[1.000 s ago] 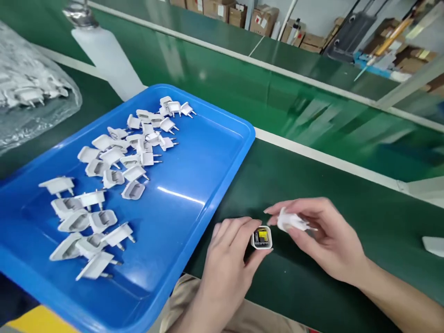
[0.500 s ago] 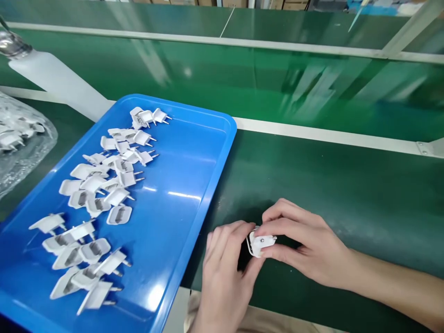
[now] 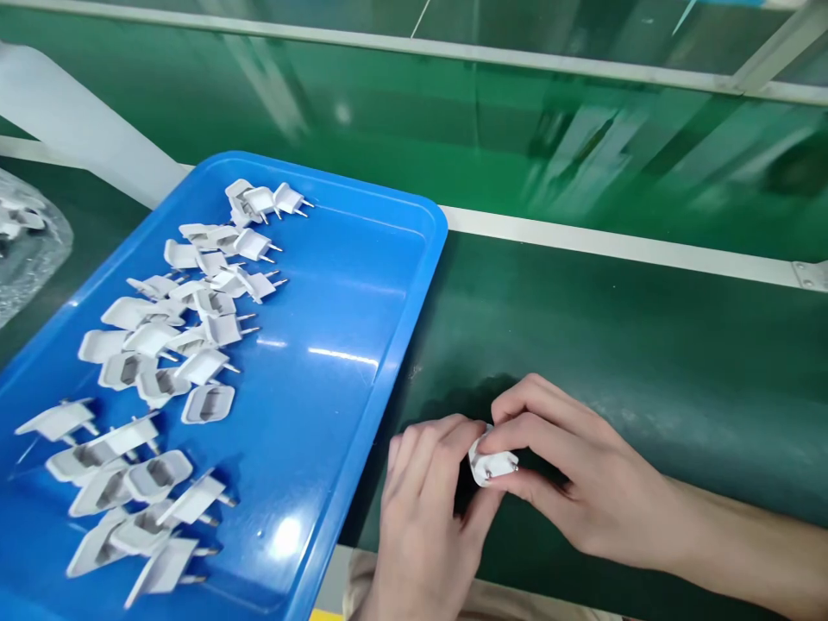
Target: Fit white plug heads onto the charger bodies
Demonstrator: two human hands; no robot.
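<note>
Between my two hands is a white two-pin plug piece (image 3: 495, 467), its metal pins pointing right and toward me. My left hand (image 3: 430, 500) grips its left side between thumb and forefinger, the other fingers curled. From the right, my right hand (image 3: 575, 470) pinches the same piece with thumb and fingertips near the pins. The fingers cover part of it. Both hands are just above the green worktop, right of the blue tray (image 3: 362, 448). Several similar white plug pieces (image 3: 208, 404) lie loosely along the tray's left half, some with pins showing, others with their hollow side up.
A clear plastic bag (image 3: 39, 250) with white pieces lies at the far left. Behind the tray, a white tube-shaped object (image 3: 84, 121) slants down. A green panel (image 3: 388, 129) with a pale metal rail (image 3: 556, 235) borders the back of the green worktop (image 3: 614, 345).
The view has tilted down and shifted slightly. The plug piece has turned a little between my fingers, so its pins sit lower. Both hands keep hold of it.
</note>
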